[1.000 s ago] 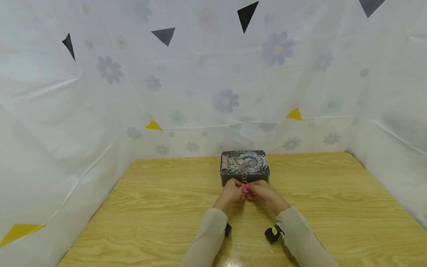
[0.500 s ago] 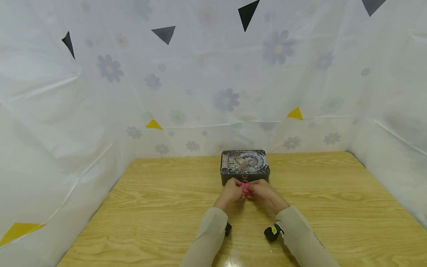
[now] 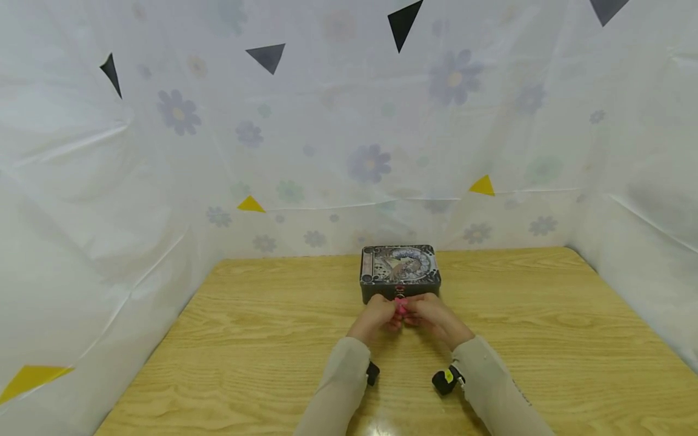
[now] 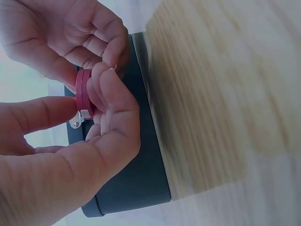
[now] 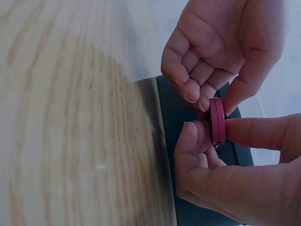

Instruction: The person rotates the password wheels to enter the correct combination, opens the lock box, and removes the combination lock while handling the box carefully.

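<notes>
A dark tin box (image 3: 400,265) with a patterned lid stands at the back of the table. From the clasp on its front hangs a small pink padlock (image 3: 401,305), its metal shackle partly visible. My left hand (image 3: 376,317) pinches the padlock between thumb and fingers from the left. On the other side my right hand (image 3: 438,317) pinches it too. Seen from the left wrist, the padlock (image 4: 83,94) is edge-on, with the thumbs on one side and curled fingers on the other. The fingers hide much of the padlock's body in both wrist views.
The wood-grain table (image 3: 262,339) spreads out around the box. A white flowered sheet (image 3: 338,121) forms the back and side walls, close behind the box. Black wrist cameras (image 3: 446,381) sit under both sleeves.
The left hand's fingers have shifted slightly at the padlock. The box has stayed put, and the right hand looks almost unmoved.
</notes>
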A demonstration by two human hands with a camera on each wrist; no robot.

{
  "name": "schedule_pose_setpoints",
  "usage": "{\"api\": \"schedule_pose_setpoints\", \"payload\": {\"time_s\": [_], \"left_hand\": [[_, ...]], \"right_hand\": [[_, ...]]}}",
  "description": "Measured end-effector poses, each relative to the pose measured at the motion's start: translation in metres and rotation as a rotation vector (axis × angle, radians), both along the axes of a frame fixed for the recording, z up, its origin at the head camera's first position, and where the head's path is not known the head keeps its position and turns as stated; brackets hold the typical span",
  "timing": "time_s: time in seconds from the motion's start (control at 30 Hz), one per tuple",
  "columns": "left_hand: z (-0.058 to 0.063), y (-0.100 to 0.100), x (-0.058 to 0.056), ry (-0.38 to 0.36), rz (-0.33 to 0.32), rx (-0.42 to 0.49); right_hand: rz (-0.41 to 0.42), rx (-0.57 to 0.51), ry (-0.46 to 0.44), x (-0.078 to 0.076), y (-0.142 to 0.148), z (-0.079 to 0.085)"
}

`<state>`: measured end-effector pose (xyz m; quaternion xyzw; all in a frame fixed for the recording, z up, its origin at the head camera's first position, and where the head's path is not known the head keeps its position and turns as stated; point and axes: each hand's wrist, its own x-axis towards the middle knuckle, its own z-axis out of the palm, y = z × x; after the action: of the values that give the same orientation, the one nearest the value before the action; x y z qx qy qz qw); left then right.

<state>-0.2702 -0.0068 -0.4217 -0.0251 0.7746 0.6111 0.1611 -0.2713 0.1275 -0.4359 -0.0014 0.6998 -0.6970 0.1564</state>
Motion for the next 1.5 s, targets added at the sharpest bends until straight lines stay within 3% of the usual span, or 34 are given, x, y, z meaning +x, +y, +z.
{"api": "schedule_pose_setpoints", "payload": {"time_s": [0.77, 0.93, 1.2, 1.5], "left_hand": [[-0.0051, -0.0031, -0.0021, -0.057, -0.01, 0.041], [-0.0041, -0.005, -0.0031, -0.08, -0.012, 0.06], [-0.004, -0.0063, -0.0028, -0.067, -0.057, 0.035], [-0.0023, -0.0055, -0.003, -0.058, -0.055, 0.046]], "right_hand": [[-0.106, 0.01, 0.015, 0.0001, -0.0004, -0.0004], [-0.103, 0.017, 0.004, -0.0004, 0.0004, -0.0003], [-0.09, 0.012, -0.004, -0.0012, 0.001, -0.0003], [-0.094, 0.006, -0.005, -0.0013, 0.0, 0.0]]}}
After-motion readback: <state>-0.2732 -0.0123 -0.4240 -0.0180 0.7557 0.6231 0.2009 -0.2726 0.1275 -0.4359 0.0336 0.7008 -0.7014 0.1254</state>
